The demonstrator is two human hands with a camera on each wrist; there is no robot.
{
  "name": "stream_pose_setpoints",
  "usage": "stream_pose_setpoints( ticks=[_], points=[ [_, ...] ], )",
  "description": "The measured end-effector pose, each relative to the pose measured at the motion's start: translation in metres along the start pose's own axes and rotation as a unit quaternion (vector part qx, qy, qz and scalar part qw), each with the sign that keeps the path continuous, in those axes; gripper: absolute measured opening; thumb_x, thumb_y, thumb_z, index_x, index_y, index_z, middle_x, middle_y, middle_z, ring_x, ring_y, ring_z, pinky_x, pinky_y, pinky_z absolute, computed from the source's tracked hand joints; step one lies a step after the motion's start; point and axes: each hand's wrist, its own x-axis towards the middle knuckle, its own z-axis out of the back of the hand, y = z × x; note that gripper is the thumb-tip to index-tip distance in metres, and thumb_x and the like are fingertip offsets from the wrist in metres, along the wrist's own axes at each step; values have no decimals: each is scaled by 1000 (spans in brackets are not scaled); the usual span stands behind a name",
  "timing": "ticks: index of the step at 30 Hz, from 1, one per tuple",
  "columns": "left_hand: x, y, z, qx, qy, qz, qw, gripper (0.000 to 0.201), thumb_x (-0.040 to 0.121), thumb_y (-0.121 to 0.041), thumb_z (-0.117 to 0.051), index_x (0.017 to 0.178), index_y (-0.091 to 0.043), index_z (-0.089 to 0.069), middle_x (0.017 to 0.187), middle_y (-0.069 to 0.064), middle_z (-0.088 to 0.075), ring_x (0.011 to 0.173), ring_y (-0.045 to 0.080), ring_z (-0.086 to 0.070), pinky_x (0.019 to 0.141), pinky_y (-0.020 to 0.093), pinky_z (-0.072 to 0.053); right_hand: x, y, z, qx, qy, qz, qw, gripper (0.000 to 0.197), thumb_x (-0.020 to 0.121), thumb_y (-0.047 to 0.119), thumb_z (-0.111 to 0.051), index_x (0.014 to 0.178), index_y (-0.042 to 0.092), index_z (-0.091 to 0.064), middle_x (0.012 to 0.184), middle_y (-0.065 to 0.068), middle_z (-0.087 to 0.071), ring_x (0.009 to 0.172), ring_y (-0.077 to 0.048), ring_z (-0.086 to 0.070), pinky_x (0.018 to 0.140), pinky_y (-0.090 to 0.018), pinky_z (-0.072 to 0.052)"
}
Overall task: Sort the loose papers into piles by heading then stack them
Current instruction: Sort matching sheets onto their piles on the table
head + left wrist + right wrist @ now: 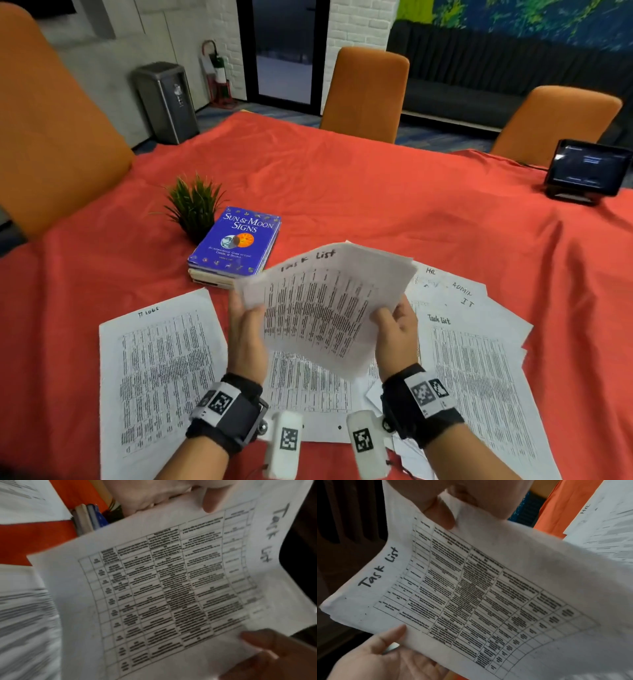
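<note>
Head view has both hands up over the bench (376, 192), left hand (247, 337) and right hand (397, 330), each pinching a side edge of a "Task List" sheet (325, 308) with curled fingers, lifted clear of the cloth. More sheets lie flat below: one pile at left (157, 370), a fanned pile at right (479, 359). Blue book (239, 240) and little plant (193, 205) sit behind.

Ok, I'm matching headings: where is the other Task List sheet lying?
In the head view the flat Task List sheet tops the fanned pile on the right of the table, beside the right hand.
</note>
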Motion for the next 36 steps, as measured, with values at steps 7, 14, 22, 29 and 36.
stream_pose_setpoints(
  ticks=[7, 14, 22, 29, 36],
  points=[
    [-2, 11, -5, 36, -27, 41, 998, 26, 83, -23, -45, 108, -22, -53, 102, -7, -62, 87, -5, -57, 77, 19, -42, -1, -14, 1, -80, 22, -61, 995, 35, 78, 3, -47, 107, 15, -61, 97, 0, -71, 91, -15, -68, 77, -35, -55],
    [-7, -4, -25, 34, -6, 0, 999, 40, 88, 2, -42, 113, -26, -53, 107, -21, -60, 92, -18, -55, 78, 1, -41, 2, -8, -4, -64, -9, -54, 996, 31, 83, -13, -44, 79, 15, -58, 75, 2, -67, 70, -10, -64, 63, -26, -54],
    [-11, 48, 7, 120, 2, 106, 987, 15, 92, -21, -44, 104, -23, -53, 101, -5, -61, 94, 12, -54, 81, 15, -42, -1, -29, 8, -147, 19, -113, 983, 27, 91, -1, -46, 100, 19, -63, 101, -3, -70, 98, -21, -64, 89, -41, -52],
    [-7, 27, 35, 225, -41, 77, 970, 15, 102, -27, -36, 93, -33, -45, 75, -13, -48, 59, -5, -49, 60, 9, -41, 9, -19, 3, -162, 64, -61, 983, 20, 94, 7, -53, 107, 20, -59, 93, -1, -74, 81, -9, -70, 73, -30, -54],
    [11, 25, 173, 306, -152, 215, 915, 25, 95, -26, -41, 114, -21, -56, 106, 8, -64, 101, 30, -61, 94, 44, -49, -7, -51, 23, -195, 111, -163, 961, 23, 94, 12, -56, 114, 23, -58, 99, -6, -73, 86, -24, -71, 73, -36, -52]
  ],
)
